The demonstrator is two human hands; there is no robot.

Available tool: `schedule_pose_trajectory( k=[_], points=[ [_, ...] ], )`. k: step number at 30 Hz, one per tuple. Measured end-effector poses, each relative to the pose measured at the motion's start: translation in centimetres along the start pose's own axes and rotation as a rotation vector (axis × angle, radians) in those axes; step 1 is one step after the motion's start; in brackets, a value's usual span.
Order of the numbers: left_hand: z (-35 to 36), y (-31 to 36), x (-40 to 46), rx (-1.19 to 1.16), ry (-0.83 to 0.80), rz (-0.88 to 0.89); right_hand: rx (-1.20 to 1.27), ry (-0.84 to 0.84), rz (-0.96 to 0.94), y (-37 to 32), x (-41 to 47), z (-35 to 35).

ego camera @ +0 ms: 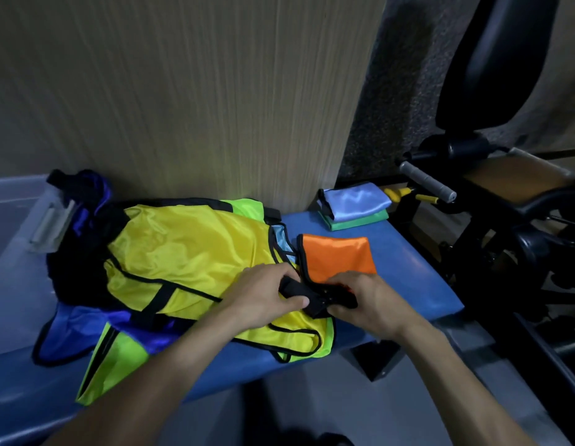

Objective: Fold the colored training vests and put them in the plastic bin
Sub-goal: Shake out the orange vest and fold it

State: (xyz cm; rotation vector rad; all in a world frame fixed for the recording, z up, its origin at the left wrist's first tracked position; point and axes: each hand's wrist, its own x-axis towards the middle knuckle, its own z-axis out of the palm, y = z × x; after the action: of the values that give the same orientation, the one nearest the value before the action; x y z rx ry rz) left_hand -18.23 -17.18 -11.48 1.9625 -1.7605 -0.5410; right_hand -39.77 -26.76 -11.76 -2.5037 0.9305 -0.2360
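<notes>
Both hands are down on the blue padded bench [408,252], working at the near edge of a folded orange vest [337,254]. The left hand [263,294] has its thumb and fingers curled round a black strap [299,292] that runs off the orange vest, and the right hand [360,300] pinches the other end of that same black strap, the two hands almost touching. It looks like an elastic side band, though the light is dim and the hands blur it, so I cannot be sure. Just left of the orange vest a yellow vest [189,252] with black piping lies spread and rumpled on top of a heap, with a neon green vest [118,358] hanging over the bench's front edge, a royal blue vest [77,329] beneath it, and a sliver of light blue fabric [281,236] showing between yellow and orange. At the far end of the bench a folded light blue vest [357,201] sits on a folded green vest [360,220], well apart from the hands. The clear plastic bin [12,220] stands at the far left, just beside the heap, with dark fabric [83,188] draped near its latch.
</notes>
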Motion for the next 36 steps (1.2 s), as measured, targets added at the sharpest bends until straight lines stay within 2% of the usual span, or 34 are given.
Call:
schedule_pose_trajectory(
  k=[7, 11, 14, 19, 22, 24, 31, 36],
  points=[
    [1.3, 0.5, -1.5, -0.492, 0.197, -0.045, 0.093, 0.006, 0.068, 0.8, -0.4, -1.3],
    [2.1, 1.0, -1.4, -0.71, 0.204, -0.046, 0.197, 0.078, 0.14, 1.1, -0.1, -1.3],
    [2.6, 0.9, -1.2, -0.644, 0.136, 0.01, 0.264, 0.146, 0.226, 1.1, 0.4, -1.0],
    [2.4, 1.3, 0.4, -0.321, 0.066, 0.085, 0.316, 0.242, 0.291, 0.6, 0.9, -0.9],
    [2.3, 1.9, 2.2, -0.135, -0.101, 0.037, 0.311, 0.284, 0.304, 0.5, 1.0, -0.9],
    [2.3, 2.3, 3.4, -0.102, -0.141, -0.029, 0.28, 0.29, 0.291, 0.5, 1.1, -0.7],
    [3.9, 2.6, 5.2, -0.168, 0.007, -0.276, 0.185, 0.339, 0.164, 0.2, 0.9, -0.3],
    [5.3, 2.9, 4.3, -0.098, 0.215, -0.223, 0.143, 0.36, 0.072, 0.3, 0.5, 0.3]
  ],
)
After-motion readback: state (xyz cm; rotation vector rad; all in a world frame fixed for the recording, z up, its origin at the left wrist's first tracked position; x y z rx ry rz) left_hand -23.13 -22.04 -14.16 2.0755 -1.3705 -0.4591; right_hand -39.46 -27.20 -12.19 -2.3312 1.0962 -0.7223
